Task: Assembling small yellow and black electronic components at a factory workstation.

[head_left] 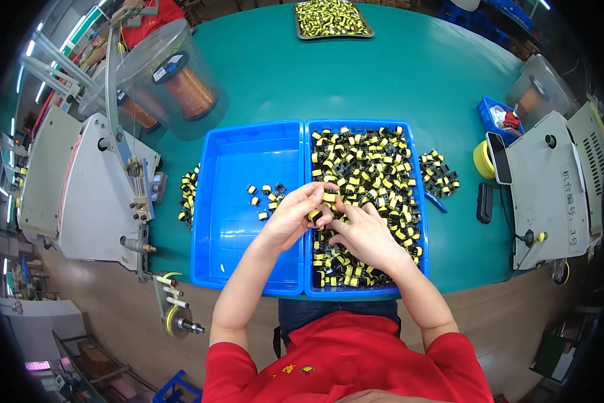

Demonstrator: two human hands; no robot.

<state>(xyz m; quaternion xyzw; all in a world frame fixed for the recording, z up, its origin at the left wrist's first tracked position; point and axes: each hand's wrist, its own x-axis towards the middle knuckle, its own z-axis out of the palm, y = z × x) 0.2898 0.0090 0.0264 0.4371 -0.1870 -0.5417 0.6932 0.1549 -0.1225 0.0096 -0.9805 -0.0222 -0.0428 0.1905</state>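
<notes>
My left hand (294, 216) is closed on small black bobbins wrapped in yellow tape. One taped bobbin (329, 197) shows at its fingertips, and another bobbin (315, 215) lies lower against its fingers. Close beside it, my right hand (368, 236) has its fingers curled, the fingertips by the upper bobbin; what they grip is hidden. Both hands are above the right blue tray (421, 221), which is heaped with the same bobbins. The left blue tray (238, 158) holds a few loose bobbins (266, 191) near its right side.
Bobbin piles (439, 173) lie outside the trays on the green table (262, 74). A full metal tray (334, 36) stands at the far edge. Machines flank me, a left machine (94, 195) and a right machine (550, 181), with copper wire spools (191, 91), a phone (499, 158) and a blue bin (493, 121).
</notes>
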